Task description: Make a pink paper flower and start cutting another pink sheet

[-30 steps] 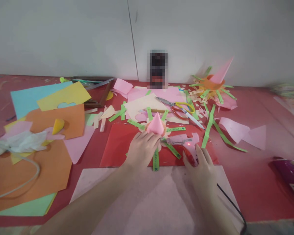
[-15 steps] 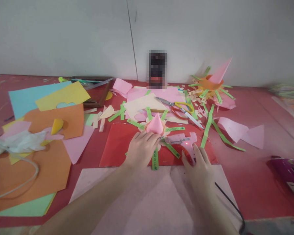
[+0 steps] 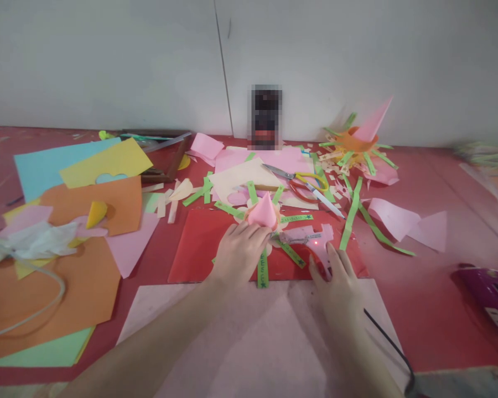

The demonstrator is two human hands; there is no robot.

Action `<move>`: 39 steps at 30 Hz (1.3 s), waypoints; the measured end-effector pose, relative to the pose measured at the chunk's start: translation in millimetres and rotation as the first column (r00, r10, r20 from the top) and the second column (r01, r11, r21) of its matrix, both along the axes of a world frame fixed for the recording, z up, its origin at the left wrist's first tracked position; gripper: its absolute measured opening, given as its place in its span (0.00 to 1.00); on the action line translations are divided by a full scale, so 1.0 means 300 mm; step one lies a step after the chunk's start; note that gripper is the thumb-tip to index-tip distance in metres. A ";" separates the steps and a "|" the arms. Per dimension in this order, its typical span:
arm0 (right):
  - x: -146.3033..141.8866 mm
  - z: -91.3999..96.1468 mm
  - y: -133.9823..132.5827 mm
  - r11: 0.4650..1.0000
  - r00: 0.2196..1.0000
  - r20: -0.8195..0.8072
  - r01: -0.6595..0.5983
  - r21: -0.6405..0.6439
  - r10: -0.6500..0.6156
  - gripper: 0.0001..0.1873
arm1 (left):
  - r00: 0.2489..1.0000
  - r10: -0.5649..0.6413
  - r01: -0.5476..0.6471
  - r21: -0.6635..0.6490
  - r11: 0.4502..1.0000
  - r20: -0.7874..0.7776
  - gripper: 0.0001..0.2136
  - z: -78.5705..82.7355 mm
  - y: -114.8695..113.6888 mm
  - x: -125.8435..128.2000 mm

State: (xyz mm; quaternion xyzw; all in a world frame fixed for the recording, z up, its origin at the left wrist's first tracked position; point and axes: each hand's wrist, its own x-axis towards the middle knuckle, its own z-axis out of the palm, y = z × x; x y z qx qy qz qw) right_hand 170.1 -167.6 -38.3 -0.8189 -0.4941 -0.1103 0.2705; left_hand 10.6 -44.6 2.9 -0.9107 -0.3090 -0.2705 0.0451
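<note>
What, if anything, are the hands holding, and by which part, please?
The right hand holds the pink glue gun by its handle. The left hand is at the base of the pink paper cone; whether it grips cannot be told.

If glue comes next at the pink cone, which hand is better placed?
Probably the right hand: it holds the glue gun, its nozzle toward the pink cone. The left hand is at the cone's near side.
</note>
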 end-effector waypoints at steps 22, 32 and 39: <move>0.002 0.023 -0.008 0.999 0.994 -0.106 -0.030 -0.038 0.026 0.21 | 1.000 0.011 -0.012 0.016 1.000 0.024 0.06 -0.004 0.002 0.001; 0.004 0.027 -0.011 0.998 0.991 -0.129 -0.048 -0.038 0.043 0.20 | 1.000 0.008 -0.009 0.009 1.000 0.013 0.06 0.004 -0.001 0.001; 0.003 0.029 -0.012 0.998 0.994 -0.101 -0.050 -0.031 0.047 0.19 | 1.000 0.011 -0.011 -0.019 1.000 0.019 0.06 0.002 -0.001 0.001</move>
